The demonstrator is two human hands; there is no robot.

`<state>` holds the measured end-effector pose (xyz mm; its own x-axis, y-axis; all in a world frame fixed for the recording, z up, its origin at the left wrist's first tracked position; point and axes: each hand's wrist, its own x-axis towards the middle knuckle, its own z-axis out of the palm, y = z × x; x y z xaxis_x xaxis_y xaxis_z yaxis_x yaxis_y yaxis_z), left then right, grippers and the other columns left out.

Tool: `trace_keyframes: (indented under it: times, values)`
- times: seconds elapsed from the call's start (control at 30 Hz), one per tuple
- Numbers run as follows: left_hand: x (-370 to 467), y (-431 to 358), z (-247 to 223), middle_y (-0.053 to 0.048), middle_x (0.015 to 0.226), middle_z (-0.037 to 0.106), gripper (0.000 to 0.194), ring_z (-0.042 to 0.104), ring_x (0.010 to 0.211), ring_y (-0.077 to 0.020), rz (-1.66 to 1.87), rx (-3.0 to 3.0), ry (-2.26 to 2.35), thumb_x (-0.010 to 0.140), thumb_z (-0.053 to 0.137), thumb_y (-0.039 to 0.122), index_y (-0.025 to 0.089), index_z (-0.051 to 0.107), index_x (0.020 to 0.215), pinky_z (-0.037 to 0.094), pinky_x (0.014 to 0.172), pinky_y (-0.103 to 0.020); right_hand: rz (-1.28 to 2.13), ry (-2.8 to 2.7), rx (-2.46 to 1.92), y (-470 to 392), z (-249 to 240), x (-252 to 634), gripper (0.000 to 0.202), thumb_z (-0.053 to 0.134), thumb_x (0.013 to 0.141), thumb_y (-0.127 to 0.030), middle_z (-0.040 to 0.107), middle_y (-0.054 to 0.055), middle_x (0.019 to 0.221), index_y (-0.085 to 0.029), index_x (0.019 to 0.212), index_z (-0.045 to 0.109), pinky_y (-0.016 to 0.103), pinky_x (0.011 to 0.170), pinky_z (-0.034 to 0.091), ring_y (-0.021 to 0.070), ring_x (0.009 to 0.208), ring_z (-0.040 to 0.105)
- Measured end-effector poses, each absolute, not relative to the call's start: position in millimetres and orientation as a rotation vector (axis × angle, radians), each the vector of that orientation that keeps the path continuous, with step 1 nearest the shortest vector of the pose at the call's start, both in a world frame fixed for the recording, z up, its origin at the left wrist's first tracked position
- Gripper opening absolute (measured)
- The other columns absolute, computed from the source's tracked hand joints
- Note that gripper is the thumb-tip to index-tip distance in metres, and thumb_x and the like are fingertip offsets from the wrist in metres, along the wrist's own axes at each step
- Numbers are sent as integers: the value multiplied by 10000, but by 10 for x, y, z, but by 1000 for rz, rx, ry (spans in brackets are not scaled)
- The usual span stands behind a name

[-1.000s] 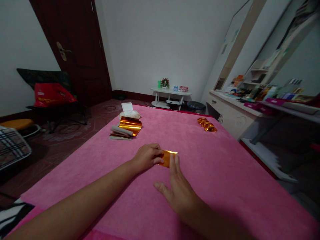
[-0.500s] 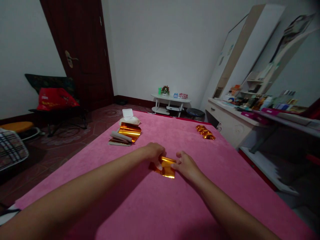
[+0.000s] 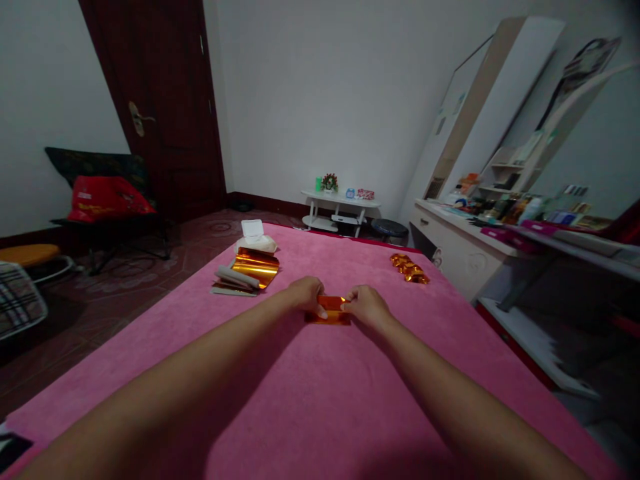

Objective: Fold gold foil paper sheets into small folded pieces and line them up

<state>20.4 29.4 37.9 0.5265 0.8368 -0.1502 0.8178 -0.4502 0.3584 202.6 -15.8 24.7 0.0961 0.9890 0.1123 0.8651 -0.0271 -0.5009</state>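
Note:
A sheet of shiny gold foil paper (image 3: 330, 313) lies across the pink cloth (image 3: 300, 387) in front of me, its far part folded or bent up. My left hand (image 3: 309, 297) grips its left end, thumb on the near face. At the right end, my right hand (image 3: 367, 305) pinches the foil between thumb and fingers. Further left on the cloth rests a curled stack of gold foil sheets (image 3: 256, 267) with grey backing. Several folded gold foil pieces (image 3: 409, 268) sit in a row at the far right.
Behind the foil stack is a white pack of wipes (image 3: 256, 241) with its lid up. A low white table (image 3: 340, 199) stands by the wall, a round dark stool (image 3: 390, 230) beside it. A cluttered dresser (image 3: 450, 233) is on the right, a red bag (image 3: 107, 199) on a chair at left.
Both hands have moved slightly away from me with the foil. The sheet now lies straighter between them and looks narrower, its far part raised.

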Motion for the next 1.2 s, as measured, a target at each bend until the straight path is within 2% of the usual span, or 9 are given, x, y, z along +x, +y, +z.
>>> trace_keyframes:
  times: [0.17,0.27,0.43,0.53,0.6,0.67,0.77,0.93,1.2]
  values:
    - [212,322,297,-11,822,689,489,610,700,-173,107,2404,1457,507,795,470,188,689,893,408,570,-217,-75,-1943,-1779,-469,212,1896,337,550,805,-169,596,117,1147,-176,1140,590,373,913,370,261,1103,497]
    - [196,294,256,-26,972,695,560,631,832,-202,169,2448,1477,532,795,468,223,662,1017,443,650,-230,-252,-2204,-1590,-755,118,1827,325,466,860,-157,588,102,1212,-182,1152,608,410,987,325,262,1127,485]
    - [189,88,320,-79,1154,622,679,584,1028,-259,319,2568,1481,605,776,430,218,562,1213,446,839,-313,-91,-2391,-1604,-982,-2,1802,385,426,895,-183,562,111,1302,-142,1247,576,416,1058,290,247,1192,480]
    - [221,-218,331,-91,1246,556,465,504,1143,-268,428,2681,1455,758,655,323,220,570,1203,346,988,-393,-61,-2378,-1602,-1002,-18,1813,406,422,886,-170,534,118,1332,-130,1264,565,403,1060,305,247,1222,455]
    - [257,-471,271,-91,1178,597,333,512,1108,-262,540,2828,1375,822,569,321,209,617,1132,330,1000,-419,-30,-2359,-1572,-1003,-18,1826,404,425,875,-156,546,106,1311,-157,1247,580,392,1052,323,235,1201,468]
    - [303,-707,172,-92,1215,592,351,494,1139,-259,540,2900,1342,876,473,294,191,589,1191,296,1037,-444,7,-2337,-1548,-1001,-24,1842,406,433,861,-139,561,93,1283,-187,1232,591,385,1052,331,225,1184,477]
    - [382,-934,38,-133,1407,451,472,369,1293,-297,415,2962,1350,904,373,251,100,463,1342,211,1098,-495,38,-2319,-1529,-995,-54,1868,424,436,845,-118,565,89,1266,-205,1230,590,391,1061,327,221,1185,473]
    - [452,-985,19,-155,1482,335,549,261,1369,-337,209,2875,1496,863,403,263,96,419,1386,176,1106,-552,30,-2337,-1530,-990,-99,1896,424,400,871,-150,525,103,1327,-167,1263,562,420,1071,320,235,1224,445]
    - [259,-982,125,-164,1352,502,454,328,1313,-359,103,2938,1550,843,439,262,106,575,1248,180,1086,-583,38,-2339,-1554,-1008,-85,1894,447,412,868,-179,501,104,1367,-137,1295,537,415,1091,291,236,1261,420]
